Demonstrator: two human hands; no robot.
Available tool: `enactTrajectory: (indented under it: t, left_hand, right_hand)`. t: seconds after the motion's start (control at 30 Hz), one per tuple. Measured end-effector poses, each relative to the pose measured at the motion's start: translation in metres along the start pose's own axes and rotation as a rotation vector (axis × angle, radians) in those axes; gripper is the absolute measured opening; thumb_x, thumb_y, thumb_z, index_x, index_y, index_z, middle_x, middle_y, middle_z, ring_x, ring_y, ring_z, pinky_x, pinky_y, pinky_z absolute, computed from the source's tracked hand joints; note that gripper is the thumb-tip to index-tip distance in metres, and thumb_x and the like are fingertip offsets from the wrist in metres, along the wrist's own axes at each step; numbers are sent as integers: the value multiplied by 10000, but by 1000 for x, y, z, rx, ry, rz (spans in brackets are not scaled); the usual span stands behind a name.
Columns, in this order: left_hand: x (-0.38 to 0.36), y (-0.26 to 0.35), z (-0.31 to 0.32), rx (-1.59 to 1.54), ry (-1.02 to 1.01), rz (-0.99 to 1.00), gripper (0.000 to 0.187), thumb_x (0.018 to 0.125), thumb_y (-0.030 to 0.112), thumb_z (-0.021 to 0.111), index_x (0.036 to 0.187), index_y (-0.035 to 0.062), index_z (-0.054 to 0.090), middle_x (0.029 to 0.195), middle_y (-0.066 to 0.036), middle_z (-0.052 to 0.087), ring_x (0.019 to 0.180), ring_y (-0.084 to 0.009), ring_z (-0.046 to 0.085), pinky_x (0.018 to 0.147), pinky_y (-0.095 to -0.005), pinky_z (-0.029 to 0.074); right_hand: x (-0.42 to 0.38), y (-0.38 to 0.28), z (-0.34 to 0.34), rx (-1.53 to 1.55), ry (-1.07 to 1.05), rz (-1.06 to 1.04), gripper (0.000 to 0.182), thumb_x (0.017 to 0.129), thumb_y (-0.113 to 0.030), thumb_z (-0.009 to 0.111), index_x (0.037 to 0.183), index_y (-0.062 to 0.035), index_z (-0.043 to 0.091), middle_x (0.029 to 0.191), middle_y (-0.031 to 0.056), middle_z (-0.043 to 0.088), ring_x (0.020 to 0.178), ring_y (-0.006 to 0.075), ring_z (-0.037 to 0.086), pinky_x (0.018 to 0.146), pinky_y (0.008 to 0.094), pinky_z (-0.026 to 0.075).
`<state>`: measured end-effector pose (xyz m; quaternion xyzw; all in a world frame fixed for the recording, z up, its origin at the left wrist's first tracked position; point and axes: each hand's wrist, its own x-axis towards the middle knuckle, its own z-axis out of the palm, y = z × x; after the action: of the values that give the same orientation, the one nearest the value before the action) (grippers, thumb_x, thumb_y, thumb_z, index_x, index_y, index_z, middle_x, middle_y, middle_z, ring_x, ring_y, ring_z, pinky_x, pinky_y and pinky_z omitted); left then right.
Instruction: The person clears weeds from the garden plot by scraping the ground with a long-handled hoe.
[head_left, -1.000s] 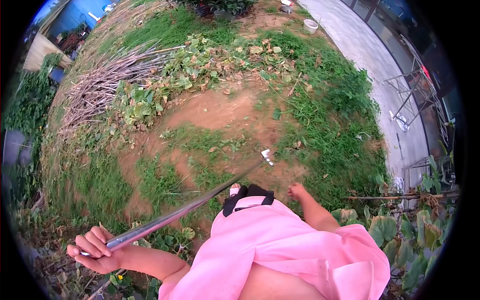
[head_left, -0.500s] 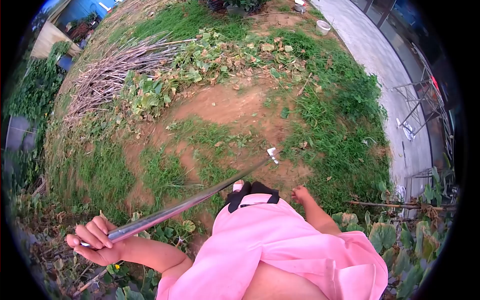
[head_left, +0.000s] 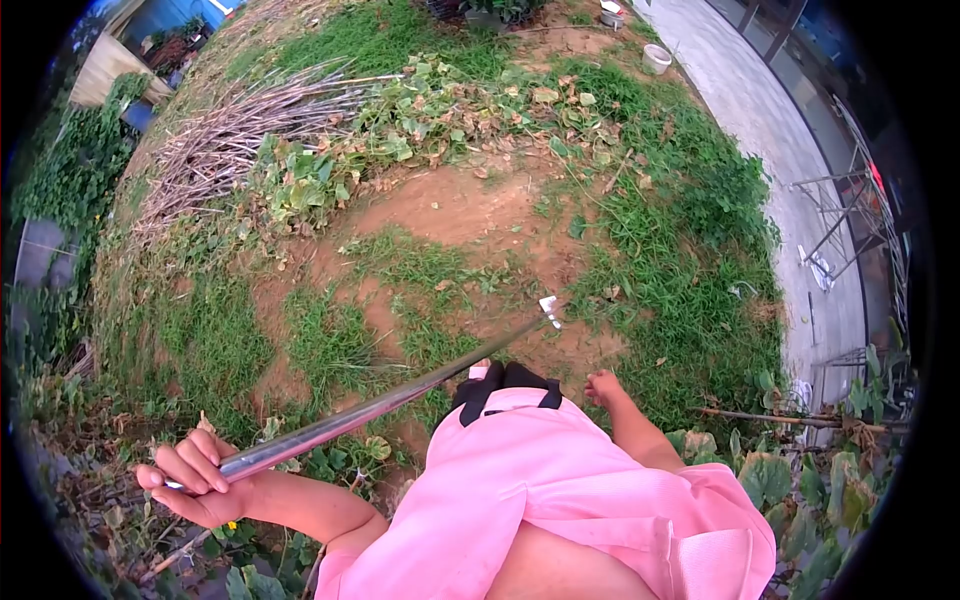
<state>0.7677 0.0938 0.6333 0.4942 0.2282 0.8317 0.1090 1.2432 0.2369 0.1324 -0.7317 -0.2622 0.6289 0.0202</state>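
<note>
Wrapped round the near end of a long metal pole (head_left: 370, 407), my left hand (head_left: 190, 477) is at the lower left. The pole slants up and to the right over the ground, and a small white piece (head_left: 549, 306) shows at its far end. On the right side of my body, my right hand (head_left: 602, 387) hangs low above bare soil, with its fingers curled. What it holds, if anything, is too small to make out. My pink top (head_left: 560, 450) fills the lower middle of the view.
A heap of dry sticks (head_left: 240, 130) lies at the upper left beside wilting vines (head_left: 400, 140). A concrete path (head_left: 740, 100) runs along the right, with a metal frame (head_left: 850, 215) on it. A white bucket (head_left: 656, 59) stands near the path.
The ground and the things on it have shifted slightly right and down in the view. My left hand still grips the pole, and both hands look almost unmoved.
</note>
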Motion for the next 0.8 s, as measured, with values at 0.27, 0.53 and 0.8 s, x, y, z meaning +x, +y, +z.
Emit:
enactTrajectory:
  t: [0.27, 0.53, 0.8]
  left_hand:
    - [0, -1, 1, 5, 3, 8, 152, 935, 209, 413, 939, 59, 443, 578, -5, 395, 412, -99, 409, 505, -265, 332]
    - [0, -2, 3, 12, -4, 19, 153, 942, 206, 395, 943, 61, 442, 581, -12, 402, 421, -101, 417, 495, -261, 318]
    - [2, -1, 4, 10, -4, 19, 153, 951, 211, 372, 931, 66, 418, 596, -16, 407, 425, -97, 417, 490, -252, 333]
  right_hand:
    - [14, 13, -2, 9, -15, -17, 226, 868, -213, 499, 1054, -87, 480, 851, 68, 586, 657, 192, 566, 548, 396, 423]
    - [10, 14, -2, -2, -14, -6, 204, 867, -203, 497, 1031, -84, 477, 821, 75, 577, 628, 188, 560, 511, 387, 414]
    - [0, -1, 5, -9, 6, -19, 224, 861, -188, 502, 1044, -60, 484, 840, 100, 598, 634, 207, 581, 502, 373, 433]
